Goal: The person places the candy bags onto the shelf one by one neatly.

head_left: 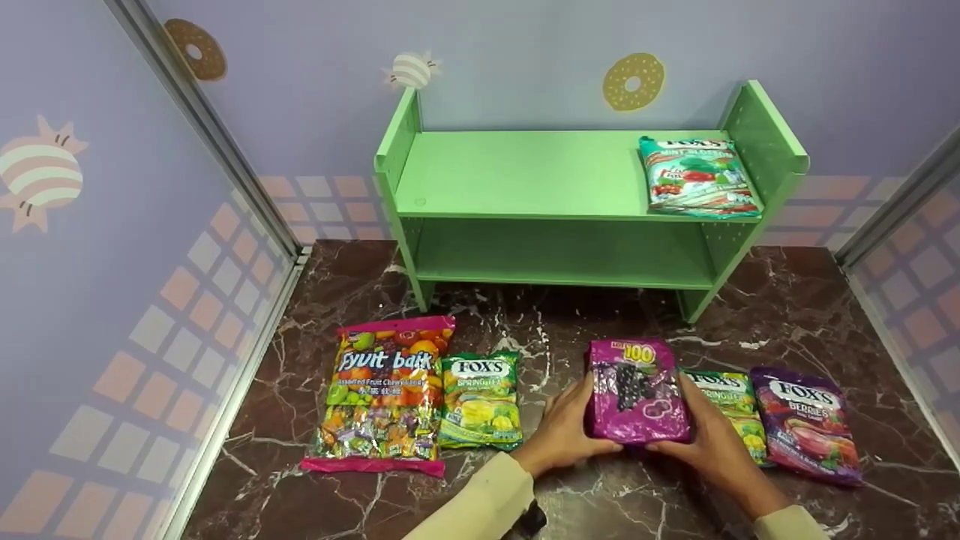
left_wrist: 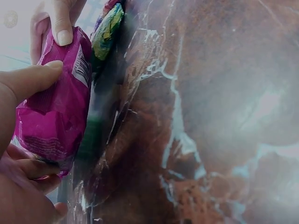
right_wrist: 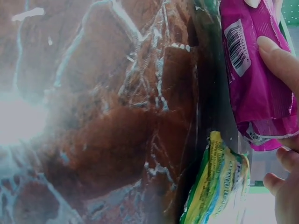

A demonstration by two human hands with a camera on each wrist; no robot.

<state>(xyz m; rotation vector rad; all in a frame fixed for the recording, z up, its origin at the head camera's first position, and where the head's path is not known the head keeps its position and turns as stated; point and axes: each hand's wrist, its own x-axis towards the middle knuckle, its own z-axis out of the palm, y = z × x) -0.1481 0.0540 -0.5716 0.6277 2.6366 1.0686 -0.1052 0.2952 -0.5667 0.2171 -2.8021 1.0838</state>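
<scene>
A magenta candy bag point(head_left: 640, 397) marked "100" is held between both hands above the marble surface. My left hand point(head_left: 564, 424) grips its left side, with the thumb across the lower edge. On the opposite side my right hand point(head_left: 709, 435) grips it the same way. Both wrist views show the bag's folded end; a barcode is visible on the candy bag point(right_wrist: 238, 46) in the right wrist view. Close to the left hand lies a green Spring Tea bag point(head_left: 480, 405). Another Spring Tea bag point(head_left: 726, 401) is partly hidden behind the right hand.
A green two-tier shelf point(head_left: 517, 172) stands against the back wall, with a Mint Blossom bag point(head_left: 697, 180) at its upper right. A large Fruit Balk bag point(head_left: 382, 397) lies at the left, and a purple Berries bag point(head_left: 808, 424) at the right. Walls enclose both sides.
</scene>
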